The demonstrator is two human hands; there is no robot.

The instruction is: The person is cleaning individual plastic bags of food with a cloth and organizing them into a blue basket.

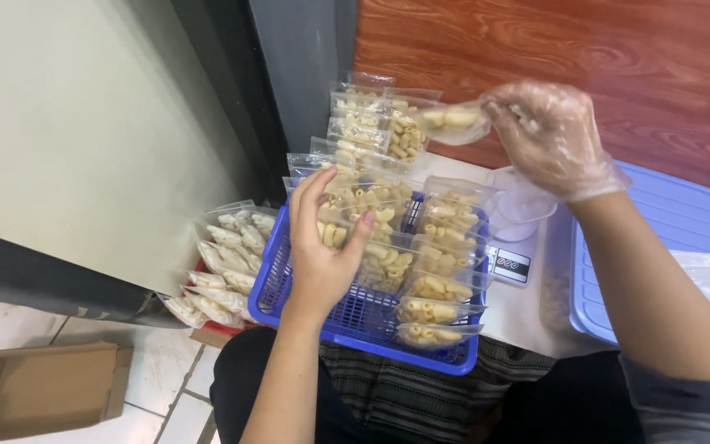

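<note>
- The right hand (554, 140), in a thin clear plastic glove, pinches a small clear pouch of macaroni (452, 121) by its end and holds it in the air at about one o'clock from the basket.
- The left hand (328, 247) is bare and half open, fingers curled over the pouches standing in the blue plastic basket (371, 325); it rests on them but I cannot tell if it grips one.
- The basket sits on the person's lap and already holds several rows of filled pouches (433, 288), with only a little bare mesh at its six o'clock edge.
- More filled pouches (228, 263) lie piled at nine o'clock, beside the basket.
- At three o'clock, a small white digital scale (513, 265) and a blue tray lid (684, 222) sit on the bench.
- Judging by this, most packing looks done; the held pouch is not yet placed.
- A cardboard box (39, 390) lies on the floor at eight o'clock.
</note>
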